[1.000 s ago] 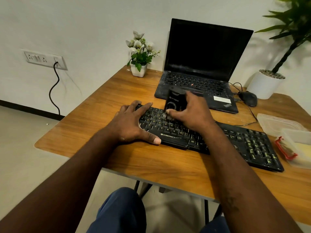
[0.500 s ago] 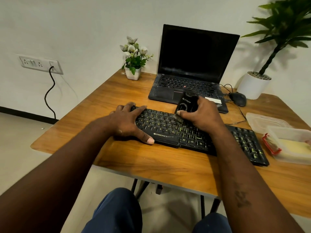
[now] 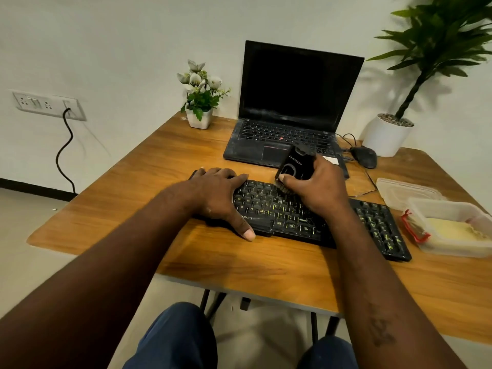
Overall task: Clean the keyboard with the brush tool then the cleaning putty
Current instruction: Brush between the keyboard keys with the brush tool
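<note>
The right hand (image 3: pixel 316 190) has its fingers (image 3: pixel 319 166) and thumb curled round the brush (image 3: pixel 291 166), a black block held tilted, with its pale bristles down on the keys just below the thumb tip. The left hand (image 3: pixel 217 195) lies flat on the left end of the keyboard (image 3: pixel 282 211). Its fingers (image 3: pixel 221 173) are straight and spread toward the far edge and its thumb is stretched to the near edge; it grips nothing and only rests there. The keyboard runs slantwise across the tabletop (image 3: pixel 239 265), from under the left fingers, beneath the right hand, and out past the right wrist. The putty (image 3: pixel 452 231), pale yellow, sits in a clear box (image 3: pixel 450 209) well to the right of the right fingers, beside the keyboard's right end. A clear lid (image 3: pixel 404 190) lies just behind the box. Beyond the right fingers stands an open laptop (image 3: pixel 298 94) with a dark screen, and the top of the brush overlaps its front edge in this view. Right of those fingers and further back lies a mouse (image 3: pixel 366 157).
</note>
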The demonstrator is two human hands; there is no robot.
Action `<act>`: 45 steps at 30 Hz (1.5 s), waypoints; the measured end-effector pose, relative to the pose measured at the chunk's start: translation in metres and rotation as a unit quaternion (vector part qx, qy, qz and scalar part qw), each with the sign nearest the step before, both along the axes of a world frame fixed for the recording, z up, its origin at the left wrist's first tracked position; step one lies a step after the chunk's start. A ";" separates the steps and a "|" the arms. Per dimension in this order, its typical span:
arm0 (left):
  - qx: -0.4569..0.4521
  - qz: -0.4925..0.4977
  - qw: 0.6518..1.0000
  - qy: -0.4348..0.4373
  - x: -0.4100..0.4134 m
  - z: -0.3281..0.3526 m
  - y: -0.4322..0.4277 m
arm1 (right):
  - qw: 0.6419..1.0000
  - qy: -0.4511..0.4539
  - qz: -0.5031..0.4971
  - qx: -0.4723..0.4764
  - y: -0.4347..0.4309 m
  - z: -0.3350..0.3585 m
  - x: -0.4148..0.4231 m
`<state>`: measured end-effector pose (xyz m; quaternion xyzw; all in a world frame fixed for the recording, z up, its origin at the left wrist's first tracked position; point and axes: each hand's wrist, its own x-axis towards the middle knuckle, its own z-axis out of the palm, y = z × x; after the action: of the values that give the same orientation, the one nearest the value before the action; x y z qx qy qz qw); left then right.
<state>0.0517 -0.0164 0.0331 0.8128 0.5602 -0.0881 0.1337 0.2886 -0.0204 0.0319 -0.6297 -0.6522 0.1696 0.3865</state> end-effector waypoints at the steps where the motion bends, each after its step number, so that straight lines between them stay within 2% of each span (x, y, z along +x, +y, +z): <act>1: -0.006 0.006 1.000 0.002 0.001 0.002 0.000 | 0.999 0.028 0.041 -0.012 -0.003 0.001 -0.002; 4: -0.028 0.016 0.999 0.019 0.006 0.008 0.002 | 0.975 0.032 0.206 -0.081 -0.013 0.002 -0.012; 6: -0.032 0.018 0.999 0.030 0.008 0.009 0.004 | 0.964 0.004 0.251 -0.089 -0.013 0.001 -0.015; 11: -0.022 0.016 0.999 0.017 0.007 0.003 0.003 | 0.992 -0.088 0.092 0.012 -0.007 0.002 -0.011; 12: -0.020 0.015 1.000 0.015 0.006 0.002 0.003 | 0.992 -0.076 0.100 0.016 -0.008 0.002 -0.009; 14: -0.019 0.016 1.000 0.017 0.005 0.002 0.003 | 0.984 -0.012 0.177 -0.013 -0.015 0.002 -0.010; 17: -0.016 0.015 0.999 0.025 0.007 0.004 0.003 | 0.954 0.036 0.286 -0.086 -0.022 0.001 -0.016; 19: -0.019 0.016 0.999 0.025 0.007 0.004 0.003 | 0.961 0.004 0.267 -0.069 -0.018 0.000 -0.018; 22: -0.023 0.014 0.999 0.026 0.006 0.003 0.003 | 0.989 -0.056 0.139 -0.011 -0.009 0.000 -0.015; 24: -0.023 0.014 0.999 0.023 0.005 0.004 0.003 | 0.993 -0.055 0.098 0.019 -0.007 0.001 -0.011; 26: -0.028 0.012 0.999 0.022 0.005 0.006 0.004 | 0.988 -0.004 0.156 -0.001 -0.012 0.002 -0.009; 28: -0.041 0.007 0.999 0.024 0.002 0.009 0.005 | 0.966 0.047 0.244 -0.066 -0.020 0.003 -0.013; 30: -0.054 0.001 0.998 0.023 -0.002 0.011 0.007 | 0.956 0.033 0.280 -0.086 -0.021 0.000 -0.016; 32: -0.058 0.002 0.998 0.023 -0.006 0.012 0.008 | 0.973 -0.020 0.226 -0.050 -0.016 -0.001 -0.019; 34: -0.059 0.006 0.998 0.025 -0.006 0.012 0.009 | 0.989 -0.079 0.123 -0.008 -0.009 0.001 -0.019; 36: -0.061 0.009 0.998 0.030 -0.004 0.012 0.009 | 0.993 -0.083 0.075 0.022 -0.007 0.003 -0.015; 38: -0.063 0.013 0.997 0.039 -0.002 0.013 0.010 | 0.990 -0.018 0.141 -0.006 -0.012 0.004 -0.012; 40: -0.063 0.017 0.997 0.046 -0.001 0.014 0.010 | 0.966 0.038 0.242 -0.081 -0.021 0.005 -0.015; 41: -0.063 0.018 0.997 0.049 0.000 0.015 0.010 | 0.956 0.038 0.273 -0.098 -0.023 0.004 -0.018; 43: -0.063 0.021 0.996 0.051 0.001 0.015 0.010 | 0.962 -0.002 0.264 -0.071 -0.021 0.000 -0.024; 45: -0.064 0.024 0.996 0.052 0.002 0.015 0.010 | 0.982 -0.040 0.182 -0.032 -0.014 0.000 -0.025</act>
<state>0.0534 -0.0069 0.0479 0.7835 0.5787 -0.1623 0.1581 0.2635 -0.0339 0.0324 -0.5184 -0.7653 0.2324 0.3027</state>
